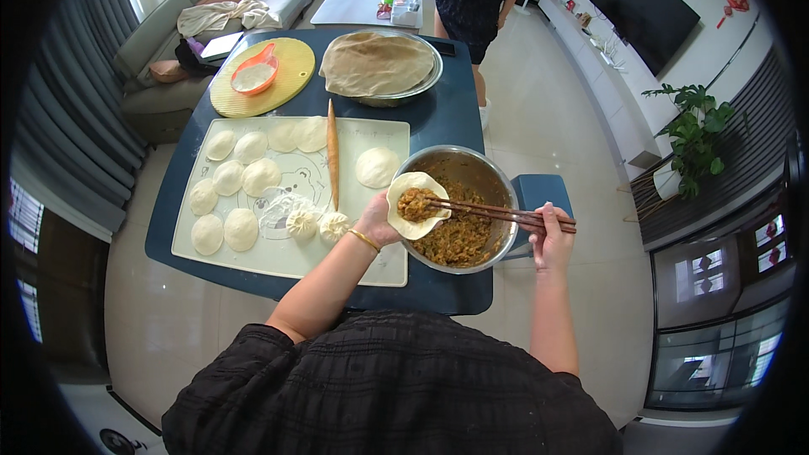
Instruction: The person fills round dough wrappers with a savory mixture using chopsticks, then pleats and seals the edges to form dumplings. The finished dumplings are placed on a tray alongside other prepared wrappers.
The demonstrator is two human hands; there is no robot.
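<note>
My left hand cups a round dough wrapper over the near-left rim of a steel mixing bowl. On the wrapper lies a lump of minced filling. My right hand grips wooden chopsticks, whose tips touch that lump. More brown-green filling fills the bottom of the bowl. Left of my left hand, two pleated buns sit on a pale silicone mat. Several flat dough wrappers are spread over the mat's left side, and a single wrapper lies at its right.
A wooden rolling pin lies on the mat. Behind it are a yellow round board with an orange scoop of flour, and a cloth-covered metal pot. A blue stool stands right of the table. Another person stands beyond.
</note>
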